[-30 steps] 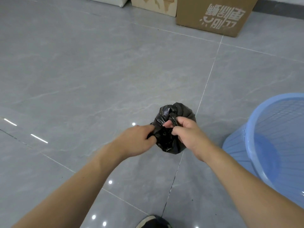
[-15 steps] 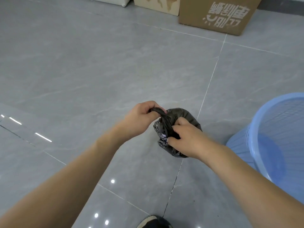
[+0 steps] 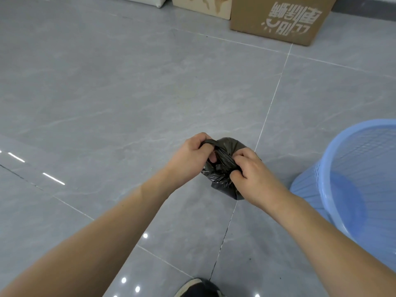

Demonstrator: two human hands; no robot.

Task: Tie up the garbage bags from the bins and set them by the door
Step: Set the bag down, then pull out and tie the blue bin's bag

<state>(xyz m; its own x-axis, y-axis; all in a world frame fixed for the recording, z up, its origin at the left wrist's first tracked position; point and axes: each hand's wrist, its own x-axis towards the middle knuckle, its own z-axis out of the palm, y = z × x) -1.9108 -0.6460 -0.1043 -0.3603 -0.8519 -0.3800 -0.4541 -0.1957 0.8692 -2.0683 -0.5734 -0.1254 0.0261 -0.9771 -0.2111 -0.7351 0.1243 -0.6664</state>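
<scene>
A small black garbage bag [image 3: 220, 183] hangs above the grey tile floor at the centre of the head view, bunched into a ball. My left hand [image 3: 190, 157] grips a twisted strand of the bag's top, fingers curled round it. My right hand [image 3: 250, 176] pinches the bag's neck from the right, its fingers tucked into the plastic. The lower right side of the bag is hidden behind my right hand.
A light blue mesh plastic bin [image 3: 360, 185] stands at the right with no liner in it. A brown cardboard box [image 3: 278, 20] with white print and a lighter box [image 3: 203, 5] stand at the far edge. My dark shoe [image 3: 199, 289] shows at the bottom.
My left hand rose from the bag's left side to its top, pulling a strand of plastic up and over. My right hand shifted lower on the neck.
</scene>
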